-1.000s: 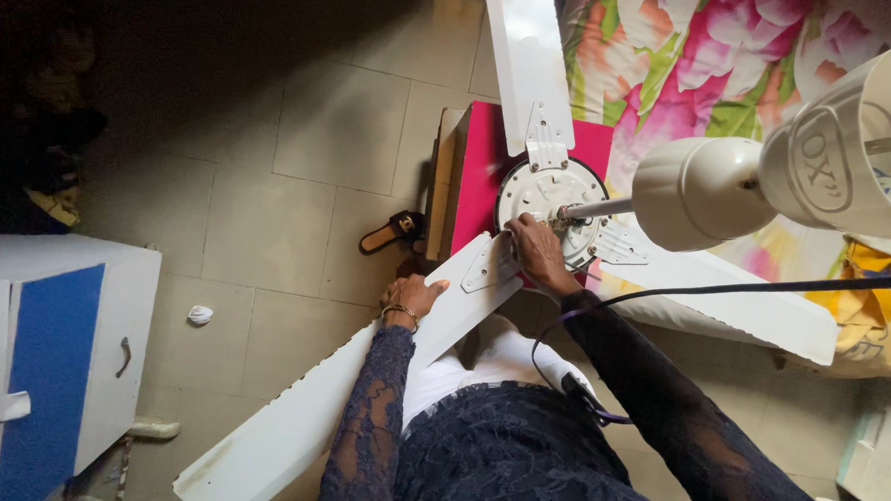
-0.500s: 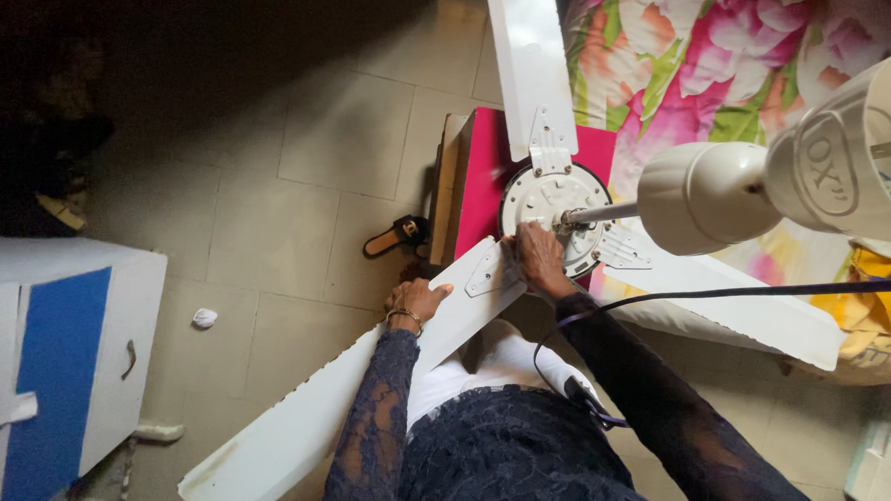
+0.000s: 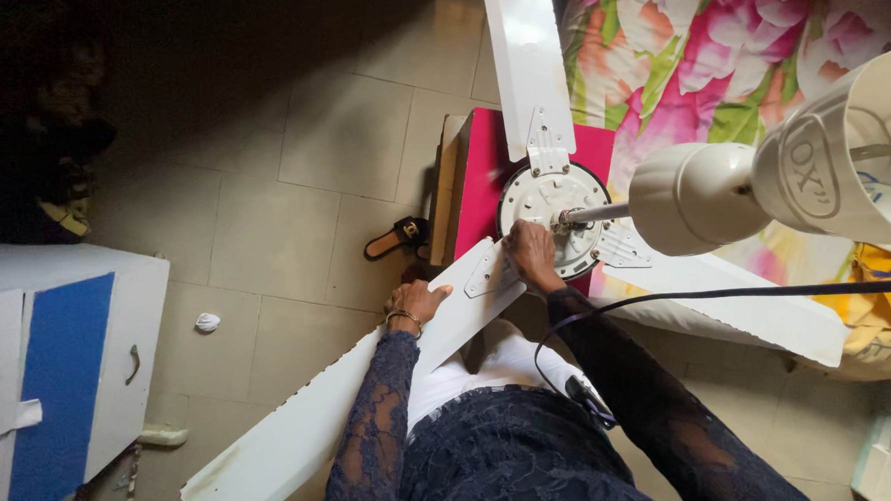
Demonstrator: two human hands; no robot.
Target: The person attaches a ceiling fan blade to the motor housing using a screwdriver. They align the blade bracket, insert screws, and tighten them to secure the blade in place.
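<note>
I look down on a white ceiling fan. Its round motor (image 3: 553, 198) hangs from a metal rod (image 3: 594, 214) under a cream cup cover (image 3: 694, 200). My left hand (image 3: 418, 302), with a bracelet at the wrist, grips the edge of the lower-left fan blade (image 3: 303, 427). My right hand (image 3: 531, 257) is closed at that blade's metal bracket (image 3: 487, 277), where it meets the motor; what its fingers pinch is hidden. A second blade (image 3: 528, 67) points away from me and a third (image 3: 738, 308) points right.
Below the motor stands a red box or stool (image 3: 478, 189), with a sandal (image 3: 395, 238) beside it on the tiled floor. A white and blue cabinet (image 3: 70, 367) is at the left. A floral sheet (image 3: 717, 48) lies at the right. A black cable (image 3: 718, 294) crosses my right arm.
Both hands stay at the same blade and bracket. The view has drifted only slightly.
</note>
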